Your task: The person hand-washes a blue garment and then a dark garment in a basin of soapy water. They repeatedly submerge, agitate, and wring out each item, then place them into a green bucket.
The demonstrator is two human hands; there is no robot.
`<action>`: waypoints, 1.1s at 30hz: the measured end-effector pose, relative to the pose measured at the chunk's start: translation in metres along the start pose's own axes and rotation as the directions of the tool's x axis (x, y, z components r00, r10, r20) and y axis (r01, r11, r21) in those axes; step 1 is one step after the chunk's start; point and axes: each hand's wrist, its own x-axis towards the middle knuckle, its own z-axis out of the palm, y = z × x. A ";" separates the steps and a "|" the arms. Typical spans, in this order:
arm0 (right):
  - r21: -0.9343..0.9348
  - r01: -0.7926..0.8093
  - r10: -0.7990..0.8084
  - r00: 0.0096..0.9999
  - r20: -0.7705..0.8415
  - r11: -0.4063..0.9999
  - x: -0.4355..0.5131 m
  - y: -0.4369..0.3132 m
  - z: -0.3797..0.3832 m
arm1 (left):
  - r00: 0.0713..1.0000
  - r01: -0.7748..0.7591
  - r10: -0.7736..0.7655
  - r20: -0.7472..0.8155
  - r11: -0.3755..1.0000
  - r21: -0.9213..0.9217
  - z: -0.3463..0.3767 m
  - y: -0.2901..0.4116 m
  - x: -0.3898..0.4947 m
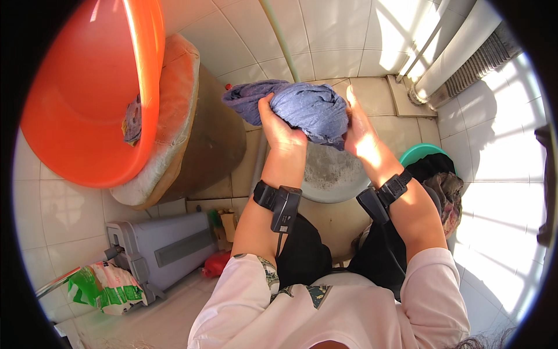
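Note:
A bunched blue cloth (311,107), with folds that look damp, is held up before me between both hands. My left hand (281,126) grips it from below, the thumb pressed along its near side. At the cloth's right end, my right hand (359,124) presses with the palm, thumb pointing up; the fingers behind the cloth are hidden. Below hangs the view of a grey basin (335,174) on the floor, holding cloudy water with foam, partly covered by the cloth and my forearms.
An orange basin (87,100) with a small rag (133,120) rests on a covered barrel (213,135) at left. A grey plastic box (174,248) and a green-and-pink packet (109,288) lie lower left. At right, a green basin (420,150) holds dark clothes (440,174); white pipes (457,48) stand behind.

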 end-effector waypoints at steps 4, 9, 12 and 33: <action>-0.118 0.277 -0.263 0.957 0.124 0.954 -0.021 0.011 0.023 | 0.993 -0.110 0.106 -0.050 0.992 -0.070 0.006 0.000 -0.002; -0.219 0.235 -0.279 0.940 -0.197 0.947 -0.028 0.020 0.040 | 0.980 -0.143 0.141 -0.141 0.990 -0.003 0.010 -0.015 -0.016; -0.053 0.064 -0.071 0.986 -0.149 0.997 -0.023 0.002 0.029 | 0.927 -0.374 0.364 0.093 0.916 0.147 0.004 -0.025 -0.028; -0.726 0.215 -0.015 0.962 0.272 0.653 -0.059 -0.006 -0.063 | 0.396 -0.907 0.049 0.917 0.176 0.382 -0.051 -0.023 -0.039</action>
